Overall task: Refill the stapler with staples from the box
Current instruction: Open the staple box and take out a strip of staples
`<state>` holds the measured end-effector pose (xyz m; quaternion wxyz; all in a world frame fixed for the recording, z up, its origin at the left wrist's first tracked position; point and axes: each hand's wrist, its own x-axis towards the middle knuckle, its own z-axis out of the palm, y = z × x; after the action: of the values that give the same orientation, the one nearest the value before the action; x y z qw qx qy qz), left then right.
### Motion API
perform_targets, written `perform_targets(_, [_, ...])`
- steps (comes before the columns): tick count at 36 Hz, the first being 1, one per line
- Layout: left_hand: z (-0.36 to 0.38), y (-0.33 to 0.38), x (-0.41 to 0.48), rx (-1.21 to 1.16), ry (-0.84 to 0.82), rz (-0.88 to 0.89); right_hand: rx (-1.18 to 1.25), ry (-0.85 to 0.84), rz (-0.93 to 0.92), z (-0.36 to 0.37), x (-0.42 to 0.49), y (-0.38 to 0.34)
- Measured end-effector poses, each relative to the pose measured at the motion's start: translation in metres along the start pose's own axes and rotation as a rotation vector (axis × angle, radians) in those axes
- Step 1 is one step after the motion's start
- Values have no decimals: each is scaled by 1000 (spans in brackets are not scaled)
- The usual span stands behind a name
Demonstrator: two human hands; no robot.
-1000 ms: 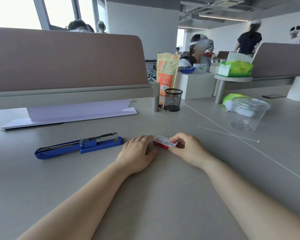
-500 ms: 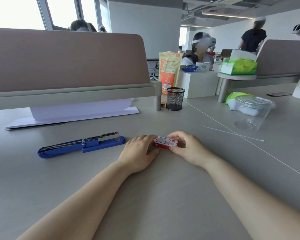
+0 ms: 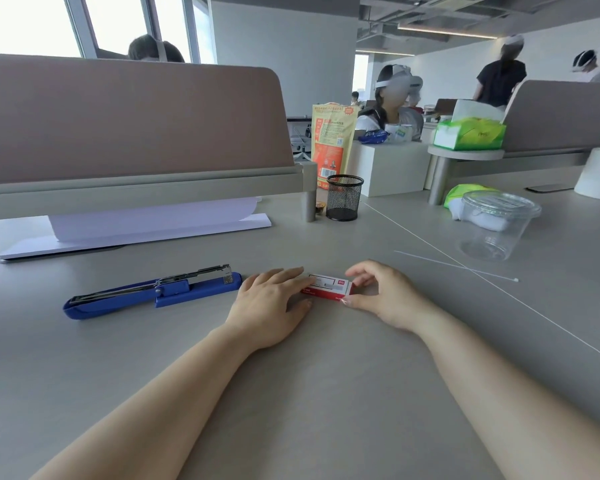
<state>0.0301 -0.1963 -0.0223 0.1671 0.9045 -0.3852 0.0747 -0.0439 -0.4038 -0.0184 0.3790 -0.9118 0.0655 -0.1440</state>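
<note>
A small red and white staple box (image 3: pixel 329 287) lies flat on the grey desk between my hands. My left hand (image 3: pixel 269 306) rests palm down, its fingertips lying on the box's left end. My right hand (image 3: pixel 383 294) pinches the box's right end between thumb and fingers. The blue stapler (image 3: pixel 153 294) lies swung open to the left of my left hand, its metal staple rail exposed on top. Whether the rail holds staples I cannot tell.
A black mesh pen cup (image 3: pixel 344 197) and an orange pouch (image 3: pixel 331 140) stand behind. A clear plastic tub (image 3: pixel 492 225) sits at the right, a thin white stick (image 3: pixel 458 266) before it. A stack of white paper (image 3: pixel 142 226) lies under the desk divider (image 3: pixel 129 123). People sit beyond.
The box has been turned flat and more square to me. My right fingers have spread around its right end, and my left fingertips now lie on its left end.
</note>
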Motion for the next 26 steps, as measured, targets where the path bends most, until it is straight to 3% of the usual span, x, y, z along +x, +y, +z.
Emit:
perform_targets(19, [-4, 4, -3, 30, 116, -38, 47, -76, -20, -10, 0, 7])
perform_targets(26, [-2, 6, -3, 14, 4, 116, 19, -31, -56, -1, 2, 5])
